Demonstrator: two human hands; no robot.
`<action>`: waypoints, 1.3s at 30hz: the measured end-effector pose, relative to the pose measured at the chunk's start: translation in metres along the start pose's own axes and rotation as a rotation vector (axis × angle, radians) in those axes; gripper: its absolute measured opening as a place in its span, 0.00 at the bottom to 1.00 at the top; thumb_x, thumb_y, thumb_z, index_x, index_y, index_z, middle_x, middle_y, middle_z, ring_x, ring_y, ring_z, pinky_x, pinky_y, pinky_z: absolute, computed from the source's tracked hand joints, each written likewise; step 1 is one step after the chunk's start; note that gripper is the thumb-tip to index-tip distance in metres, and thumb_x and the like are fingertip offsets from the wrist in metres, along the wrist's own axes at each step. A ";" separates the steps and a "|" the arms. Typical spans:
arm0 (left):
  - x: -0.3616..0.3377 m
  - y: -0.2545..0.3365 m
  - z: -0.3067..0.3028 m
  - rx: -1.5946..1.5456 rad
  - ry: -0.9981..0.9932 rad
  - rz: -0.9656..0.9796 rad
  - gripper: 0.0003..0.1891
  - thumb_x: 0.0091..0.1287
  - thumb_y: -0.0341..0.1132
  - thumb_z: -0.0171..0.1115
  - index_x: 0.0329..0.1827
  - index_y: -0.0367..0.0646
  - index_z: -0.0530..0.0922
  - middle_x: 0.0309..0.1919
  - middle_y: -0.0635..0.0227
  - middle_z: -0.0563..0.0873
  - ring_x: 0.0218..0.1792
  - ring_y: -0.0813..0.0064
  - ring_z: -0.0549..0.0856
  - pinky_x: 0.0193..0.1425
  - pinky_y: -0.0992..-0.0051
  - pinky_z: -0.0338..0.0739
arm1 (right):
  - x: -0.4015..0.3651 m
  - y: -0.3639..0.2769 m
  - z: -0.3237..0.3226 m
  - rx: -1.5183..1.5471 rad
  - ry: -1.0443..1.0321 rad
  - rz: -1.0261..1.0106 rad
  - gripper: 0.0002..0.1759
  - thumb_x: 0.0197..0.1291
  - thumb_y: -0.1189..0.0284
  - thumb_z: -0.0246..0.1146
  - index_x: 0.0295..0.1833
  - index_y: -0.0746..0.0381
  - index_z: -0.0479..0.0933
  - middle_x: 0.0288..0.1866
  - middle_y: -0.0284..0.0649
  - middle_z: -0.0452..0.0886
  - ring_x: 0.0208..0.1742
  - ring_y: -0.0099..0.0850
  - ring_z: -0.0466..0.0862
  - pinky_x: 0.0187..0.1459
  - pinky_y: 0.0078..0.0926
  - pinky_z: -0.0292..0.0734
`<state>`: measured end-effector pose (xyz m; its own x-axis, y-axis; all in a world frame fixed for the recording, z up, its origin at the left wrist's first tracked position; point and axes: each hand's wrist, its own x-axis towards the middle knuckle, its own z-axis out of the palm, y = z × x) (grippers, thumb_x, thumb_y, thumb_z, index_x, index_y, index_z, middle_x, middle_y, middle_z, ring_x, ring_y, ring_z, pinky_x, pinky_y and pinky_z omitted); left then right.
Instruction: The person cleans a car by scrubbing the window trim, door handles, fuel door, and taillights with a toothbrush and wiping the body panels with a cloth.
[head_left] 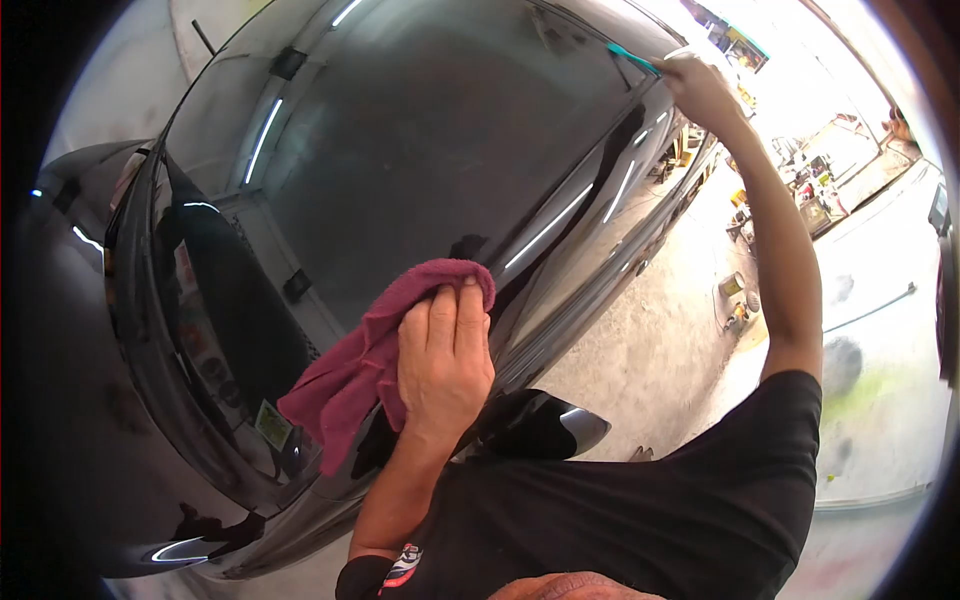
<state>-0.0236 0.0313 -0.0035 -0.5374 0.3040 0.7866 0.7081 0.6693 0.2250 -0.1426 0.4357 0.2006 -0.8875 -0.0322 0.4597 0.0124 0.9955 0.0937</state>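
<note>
My left hand (445,350) presses a maroon cloth (350,385) onto the dark car, near the edge where the windshield (225,300) meets the glossy black roof (430,150). The fingers lie over the cloth's folded top, and its lower end hangs loose toward the windshield. Stretched far ahead, my right hand (700,90) is closed at the far side edge of the roof. A thin teal object (632,58) sticks out of its fingers and lies close over the roof surface; its kind cannot be made out.
The black side mirror (545,425) juts out close to my body. Concrete floor (640,340) runs along the car's right side, with a can (732,284) on it. Tools and containers (815,195) clutter the area farther right, near a paint-stained pale surface (870,370).
</note>
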 end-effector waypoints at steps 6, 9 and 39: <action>-0.001 -0.002 -0.002 -0.066 -0.039 -0.015 0.19 0.70 0.30 0.67 0.62 0.35 0.82 0.55 0.54 0.85 0.53 0.53 0.82 0.60 0.59 0.78 | -0.013 -0.031 -0.020 0.716 0.053 0.220 0.21 0.76 0.63 0.61 0.69 0.57 0.83 0.24 0.23 0.67 0.25 0.14 0.63 0.27 0.18 0.57; 0.007 -0.015 -0.013 -0.190 -0.193 0.024 0.21 0.74 0.37 0.63 0.65 0.36 0.81 0.60 0.50 0.84 0.61 0.46 0.79 0.68 0.53 0.73 | -0.035 -0.016 -0.023 0.640 0.184 0.163 0.22 0.77 0.65 0.59 0.71 0.58 0.82 0.25 0.23 0.64 0.26 0.13 0.62 0.28 0.17 0.57; 0.309 0.002 0.196 -0.193 -0.380 0.244 0.31 0.82 0.56 0.46 0.74 0.42 0.77 0.75 0.58 0.78 0.76 0.62 0.75 0.82 0.66 0.65 | -0.218 0.050 0.032 0.940 0.295 0.238 0.23 0.78 0.76 0.55 0.75 0.65 0.77 0.28 0.23 0.68 0.28 0.12 0.64 0.29 0.14 0.58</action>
<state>-0.2784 0.2596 0.1270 -0.4490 0.6859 0.5727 0.8868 0.4207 0.1914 0.0368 0.4959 0.0767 -0.7586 0.2822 0.5874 -0.3062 0.6413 -0.7035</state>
